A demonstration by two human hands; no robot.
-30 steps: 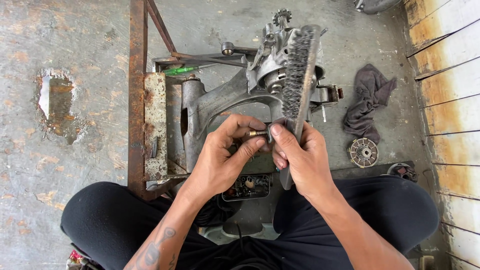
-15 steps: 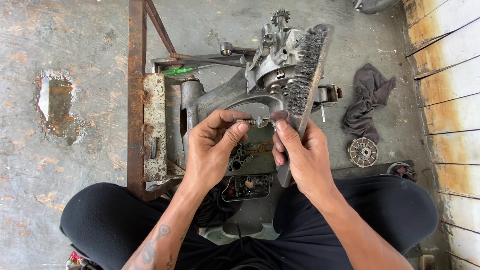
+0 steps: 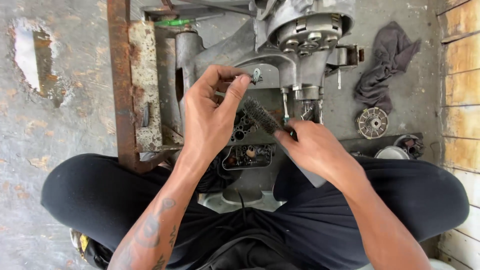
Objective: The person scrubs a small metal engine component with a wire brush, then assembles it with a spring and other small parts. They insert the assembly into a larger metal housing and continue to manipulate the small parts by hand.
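Concrete floor (image 3: 65,165), grey, stained, with a pale worn patch (image 3: 30,60) far left of the engine casing. Person sits on the floor, legs in black spread either side of the work.

Landmark: grey cast-metal engine casing (image 3: 300,40), top centre, greasy, with a round bolted cover facing the camera.

Left of the casing: rusty steel frame (image 3: 120,85), an upright bar with a flaking plate beside it. A green-handled tool (image 3: 172,22) lies along the frame's top edge.

Just below and left of the casing's cover: left hand (image 3: 210,117), forearm tattooed. Thumb and forefinger are pinched together on a small metal fitting (image 3: 256,76), held up in front of the casing's flank; the other fingers are curled loosely.

Below the casing, centre: right hand (image 3: 315,150), closed around the handle of a wire brush (image 3: 262,116). Bristle head points up and left toward the fitting but stands apart from it. Under both hands sits a dark block with round bores (image 3: 247,155), dirty.

Right of the casing: dark rag (image 3: 385,65) crumpled on the floor; below it a round toothed metal part (image 3: 372,122), and further down another round part (image 3: 410,145), partly hidden by the knee. Wooden wall boards (image 3: 462,75) close the far right.

Step, as judged: cleaning the small fitting, between brush strokes, the piece raised as if for checking. A further stroke would call for bringing bristles and fitting together again, with the pinch firm enough that the piece does not flick away.
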